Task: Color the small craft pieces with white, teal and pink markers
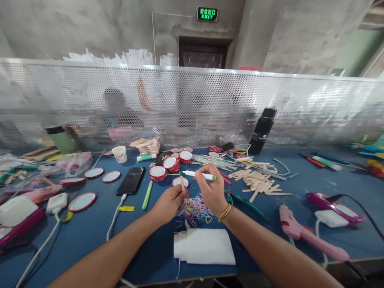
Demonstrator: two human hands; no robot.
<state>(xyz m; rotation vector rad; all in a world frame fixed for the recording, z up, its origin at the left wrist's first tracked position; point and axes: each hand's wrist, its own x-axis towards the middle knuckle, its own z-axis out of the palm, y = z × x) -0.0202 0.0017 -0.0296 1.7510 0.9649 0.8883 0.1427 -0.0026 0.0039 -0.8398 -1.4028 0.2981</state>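
Note:
My left hand (171, 202) pinches a wooden craft stick (182, 183) upright; its top end is coloured green. In my right hand (210, 190) is a white marker (204, 175) with a green end, its tip pointing left, close to the stick's green end. Whether the tip touches the stick I cannot tell. Beneath both hands lies a heap of thin coloured rubber bands (196, 210). A white cloth pouch (207, 247) rests nearer me. Just behind the stick is a round red-rimmed lid (181, 182), and a light green marker cap or pen (147, 195) lies to the left.
Loose craft sticks (259, 183) and green-handled pliers (249, 205) lie to the right, with a pink glue gun (309, 234) nearer the edge. A phone (131, 181) with its cable, a paper cup (119, 154) and a black bottle (261, 132) stand around. A perforated metal screen (192, 96) closes the back.

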